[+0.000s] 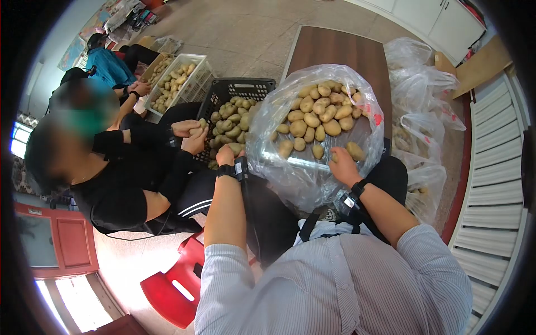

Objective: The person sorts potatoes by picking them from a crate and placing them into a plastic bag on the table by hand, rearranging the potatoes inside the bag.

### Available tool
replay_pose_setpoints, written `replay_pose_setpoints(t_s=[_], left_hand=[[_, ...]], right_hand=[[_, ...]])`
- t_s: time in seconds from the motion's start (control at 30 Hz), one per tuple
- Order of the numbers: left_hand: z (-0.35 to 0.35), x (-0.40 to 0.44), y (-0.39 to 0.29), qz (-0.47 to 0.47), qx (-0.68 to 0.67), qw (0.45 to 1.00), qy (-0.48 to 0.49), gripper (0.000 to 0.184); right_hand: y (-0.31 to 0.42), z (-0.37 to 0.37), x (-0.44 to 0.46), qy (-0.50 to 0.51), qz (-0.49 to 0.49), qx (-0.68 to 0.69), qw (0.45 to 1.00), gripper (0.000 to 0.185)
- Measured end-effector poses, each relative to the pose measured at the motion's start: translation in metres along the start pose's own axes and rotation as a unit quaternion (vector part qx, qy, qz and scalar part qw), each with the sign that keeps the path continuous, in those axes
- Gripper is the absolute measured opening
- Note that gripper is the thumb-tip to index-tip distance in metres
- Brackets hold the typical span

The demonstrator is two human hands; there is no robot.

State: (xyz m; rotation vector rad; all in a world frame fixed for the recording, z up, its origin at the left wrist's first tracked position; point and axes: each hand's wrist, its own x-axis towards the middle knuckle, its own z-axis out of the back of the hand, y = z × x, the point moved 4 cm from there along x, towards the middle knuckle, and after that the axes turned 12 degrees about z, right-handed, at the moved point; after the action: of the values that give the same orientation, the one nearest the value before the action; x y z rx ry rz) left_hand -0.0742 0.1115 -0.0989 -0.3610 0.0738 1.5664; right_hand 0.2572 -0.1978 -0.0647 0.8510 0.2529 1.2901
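My left hand (pixel 225 156) is at the near right edge of the black plastic crate (pixel 234 85). Its fingers are closed around a potato (pixel 236 148), partly hidden by the hand. My right hand (pixel 344 167) is inside the opening of a clear plastic bag (pixel 268 131), with its fingers closed on a small potato (pixel 334 157) that shows at the fingertips. Beside that hand lies a larger potato (pixel 355 151). A pile of potatoes (pixel 321 109) fills the far part of the bag, and more potatoes (pixel 230 120) lie in the crate.
The bag rests on a brown table (pixel 340 50). To my left a person in black (pixel 134 173) holds a potato over the crate. Further back stands a white crate (pixel 204 70) with potatoes. Filled plastic bags (pixel 421 134) line the right side; a red chair (pixel 176 285) stands behind left.
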Motion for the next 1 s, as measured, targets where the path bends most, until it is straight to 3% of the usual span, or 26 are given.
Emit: replay_pose_setpoints(t_s=[0.1,0.27,0.3,0.33,0.37,0.47,0.53,0.6,0.67,0.73,0.8,0.87,1.0], left_hand=[[-0.004,0.003,0.003,-0.055,0.021,0.997,-0.052,0.026],[-0.005,0.001,0.0,-0.104,0.114,0.988,-0.024,0.025],[-0.006,0.004,0.005,0.023,-0.206,0.977,0.043,0.022],[-0.01,0.001,0.008,0.147,-0.5,0.847,0.106,0.021],[-0.019,-0.005,0.005,0.253,-0.732,0.613,0.157,0.021],[0.012,-0.038,-0.02,0.208,-0.717,0.654,0.122,0.017],[0.037,-0.068,-0.041,0.212,-0.72,0.641,0.161,0.017],[0.051,-0.078,-0.057,0.119,-0.683,0.712,0.113,0.019],[0.058,-0.089,-0.069,0.09,-0.678,0.72,0.122,0.021],[0.063,-0.102,-0.085,0.034,-0.651,0.731,0.2,0.021],[0.067,-0.115,-0.098,0.034,-0.645,0.732,0.215,0.024],[0.065,-0.124,-0.111,-0.022,-0.573,0.764,0.297,0.031],[0.064,-0.144,-0.127,-0.02,-0.524,0.76,0.384,0.043]], right_hand=[[-0.011,-0.004,-0.003,-0.015,-0.022,0.016,1.0,0.039],[-0.021,-0.008,-0.002,-0.003,0.0,0.035,0.999,0.039],[-0.02,-0.008,-0.002,-0.007,0.01,0.043,0.999,0.039],[-0.018,-0.007,-0.001,-0.008,0.009,0.043,0.999,0.039],[-0.017,-0.008,0.0,-0.001,-0.022,0.068,0.997,0.039],[-0.025,-0.018,0.0,0.017,-0.1,0.146,0.984,0.038],[-0.02,-0.018,0.002,0.029,-0.145,0.198,0.969,0.038],[0.013,-0.007,0.008,0.084,-0.227,0.276,0.93,0.042],[0.031,-0.001,0.017,0.098,-0.212,0.282,0.931,0.044],[0.044,-0.003,0.026,0.112,-0.198,0.287,0.931,0.047],[0.056,-0.007,0.036,0.114,-0.132,0.28,0.944,0.047],[0.074,-0.009,0.046,0.098,-0.116,0.301,0.941,0.047],[0.106,-0.006,0.065,0.125,-0.101,0.328,0.931,0.049]])
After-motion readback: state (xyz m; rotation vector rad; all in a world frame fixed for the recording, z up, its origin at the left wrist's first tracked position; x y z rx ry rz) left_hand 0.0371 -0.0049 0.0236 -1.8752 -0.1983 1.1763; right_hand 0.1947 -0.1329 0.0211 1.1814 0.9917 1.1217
